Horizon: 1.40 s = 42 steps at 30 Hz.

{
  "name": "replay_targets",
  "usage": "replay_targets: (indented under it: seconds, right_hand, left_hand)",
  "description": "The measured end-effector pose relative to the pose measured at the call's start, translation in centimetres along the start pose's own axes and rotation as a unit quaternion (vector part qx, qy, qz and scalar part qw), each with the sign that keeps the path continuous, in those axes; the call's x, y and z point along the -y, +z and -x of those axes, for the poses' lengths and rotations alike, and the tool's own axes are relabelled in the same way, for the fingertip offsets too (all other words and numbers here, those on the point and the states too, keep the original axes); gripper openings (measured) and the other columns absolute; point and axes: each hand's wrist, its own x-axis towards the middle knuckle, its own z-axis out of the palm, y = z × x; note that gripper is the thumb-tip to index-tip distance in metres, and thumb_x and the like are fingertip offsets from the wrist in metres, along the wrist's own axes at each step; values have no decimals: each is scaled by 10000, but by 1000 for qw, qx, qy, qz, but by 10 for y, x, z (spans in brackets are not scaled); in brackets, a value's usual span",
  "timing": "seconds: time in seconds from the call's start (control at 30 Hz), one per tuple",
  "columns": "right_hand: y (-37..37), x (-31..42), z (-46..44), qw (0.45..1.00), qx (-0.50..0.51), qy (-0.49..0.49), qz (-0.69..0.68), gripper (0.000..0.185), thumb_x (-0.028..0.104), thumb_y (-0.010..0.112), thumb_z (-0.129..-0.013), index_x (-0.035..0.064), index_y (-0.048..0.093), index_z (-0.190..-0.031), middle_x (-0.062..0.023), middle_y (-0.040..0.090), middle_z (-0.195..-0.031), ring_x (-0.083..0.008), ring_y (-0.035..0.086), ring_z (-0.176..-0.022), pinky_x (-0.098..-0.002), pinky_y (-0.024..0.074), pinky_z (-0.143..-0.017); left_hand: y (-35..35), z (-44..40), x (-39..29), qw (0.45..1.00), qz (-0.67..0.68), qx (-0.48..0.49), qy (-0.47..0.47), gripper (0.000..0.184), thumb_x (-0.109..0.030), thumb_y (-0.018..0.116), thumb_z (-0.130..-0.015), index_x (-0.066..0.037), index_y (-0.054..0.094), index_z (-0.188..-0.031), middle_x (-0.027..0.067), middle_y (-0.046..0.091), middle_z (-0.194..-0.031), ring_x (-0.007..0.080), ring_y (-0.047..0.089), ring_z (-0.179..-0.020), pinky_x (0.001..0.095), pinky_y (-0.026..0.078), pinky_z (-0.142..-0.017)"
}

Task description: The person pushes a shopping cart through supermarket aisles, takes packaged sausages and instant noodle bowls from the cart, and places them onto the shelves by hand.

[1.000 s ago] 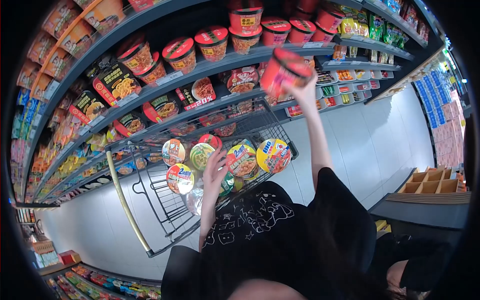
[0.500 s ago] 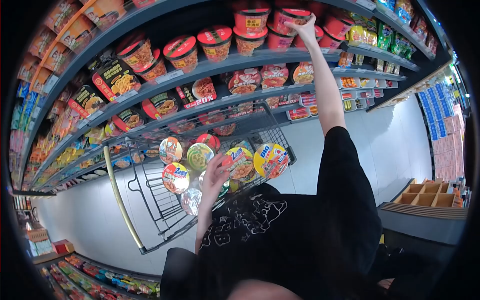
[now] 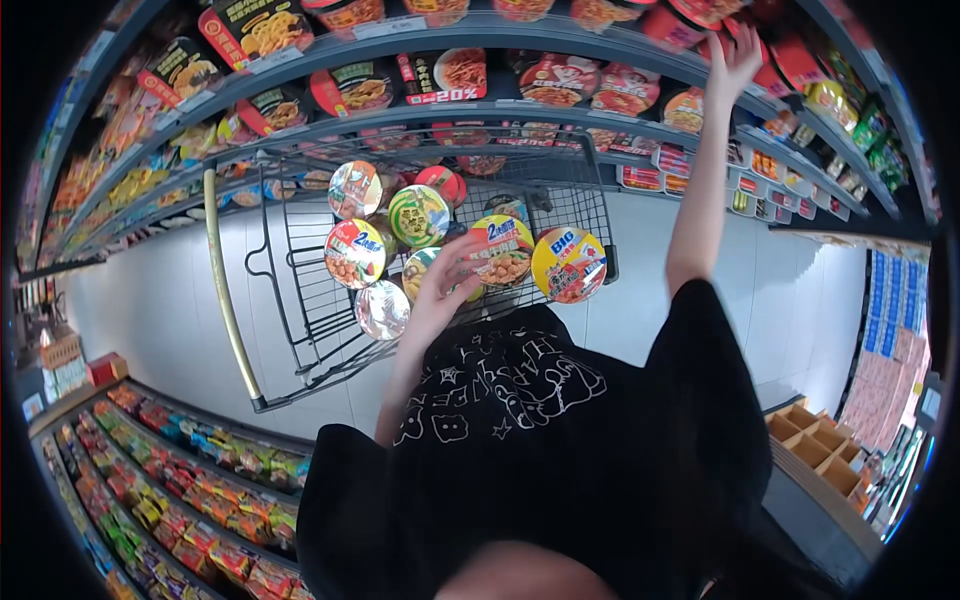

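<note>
My right hand [image 3: 734, 62] is raised at the upper shelf [image 3: 640, 62], fingers spread, with nothing seen in it, close to red noodle tubs [image 3: 676, 27]. Over the wire cart [image 3: 300, 345], my left hand [image 3: 446, 288] has its fingers apart and is empty; it is beside a round cup marked with a 2 [image 3: 503, 250]. Several more cups lie in the cart, among them a yellow BIG cup [image 3: 569, 265], a green-lidded cup [image 3: 419, 216] and a silver-lidded one [image 3: 383, 309].
The cart's yellowish handle [image 3: 232, 290] is at the left. Shelves of boxed noodles [image 3: 446, 76] run along the top. A snack rack [image 3: 200, 480] stands at the lower left. Wooden compartments [image 3: 815, 440] are at the lower right, near stacked blue packs [image 3: 895, 300].
The red tub in my right hand went to the shelf and was let go; that hand has come away open. The view has tilted down, and the shelves sit higher.
</note>
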Motion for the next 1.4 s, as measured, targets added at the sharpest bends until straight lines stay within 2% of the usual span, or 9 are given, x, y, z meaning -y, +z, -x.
replay_targets:
  seconds: [0.13, 0.23, 0.4, 0.53, 0.67, 0.73, 1.0, 1.13, 1.4]
  right_hand:
    - [14, 25, 171, 977, 8, 212, 27, 93, -19, 455, -773, -3, 509, -848, -62, 538, -764, -116, 530, -660, -236, 442, -594]
    - [60, 22, 288, 815, 286, 500, -58, 136, -6, 455, -762, -2, 555, -853, -83, 583, -660, -115, 566, -571, -235, 457, -493]
    - [137, -40, 428, 659, 529, 522, 114, 288, 188, 598, -749, 21, 512, -967, -83, 595, -668, -151, 589, -556, -252, 485, -468]
    - [183, -43, 443, 569, 534, 599, 180, 478, 307, 689, -655, 26, 482, -981, -135, 605, -734, -220, 613, -591, -307, 510, -512]
    - [196, -38, 450, 573, 576, 495, 306, 554, 276, 684, -650, 20, 410, -1057, -208, 569, -962, -329, 563, -894, -360, 465, -795]
    - [191, -41, 455, 595, 570, 494, 278, 490, 252, 672, -653, 30, 432, -1018, -208, 568, -964, -325, 565, -893, -366, 468, -772]
    - [159, -38, 452, 649, 512, 518, 220, 309, 160, 636, -644, 72, 534, -922, -150, 566, -854, -284, 576, -823, -367, 449, -675]
    - [108, -30, 406, 813, 361, 386, 242, 310, 72, 601, -692, 66, 568, -1000, -95, 529, -785, -238, 593, -686, -314, 486, -627]
    - [9, 48, 286, 690, 199, 696, -13, 306, 126, 604, -769, -1, 431, -987, -100, 551, -841, -166, 583, -740, -275, 514, -639]
  left_hand:
    - [-6, 1, 12, 998, 18, -52, -37, 435, -3, 490, -803, -35, 362, -1218, 92, 460, -1168, 192, 482, -1034, 293, 381, -858]
    - [-10, -3, 18, 993, 42, -95, -53, 411, -9, 483, -807, -28, 379, -1205, 89, 482, -1139, 192, 480, -1036, 291, 380, -856]
    - [-17, -3, 41, 982, 59, -160, -76, 411, -6, 474, -803, -21, 381, -1203, 106, 491, -1149, 190, 494, -1021, 286, 384, -836]
    - [-41, -28, 60, 915, -329, -226, -58, 534, -59, 606, -715, -39, 384, -1201, 133, 455, -1169, 246, 448, -1078, 362, 389, -855]
    - [-80, -93, 92, 787, -541, -295, -48, 863, -224, 742, -577, -139, 264, -1291, 156, 260, -1315, 378, 313, -1163, 488, 342, -889]
    - [-88, -117, 106, 734, -576, -243, -266, 1075, -322, 782, -469, -228, 136, -1323, 159, 147, -1349, 439, 192, -1202, 590, 283, -883]
    - [-93, -124, 131, 726, -580, -256, -267, 1063, -276, 795, -431, -291, 170, -1290, 171, 183, -1304, 447, 144, -1212, 584, 297, -880]
    - [-89, -133, 132, 742, -578, -240, -240, 1020, -244, 788, -439, -283, 212, -1281, 178, 206, -1292, 451, 140, -1213, 544, 294, -908]
    - [-100, -160, 189, 685, -665, -114, -276, 1079, -363, 794, -458, -281, 154, -1323, 179, 185, -1335, 450, 111, -1232, 542, 233, -947]
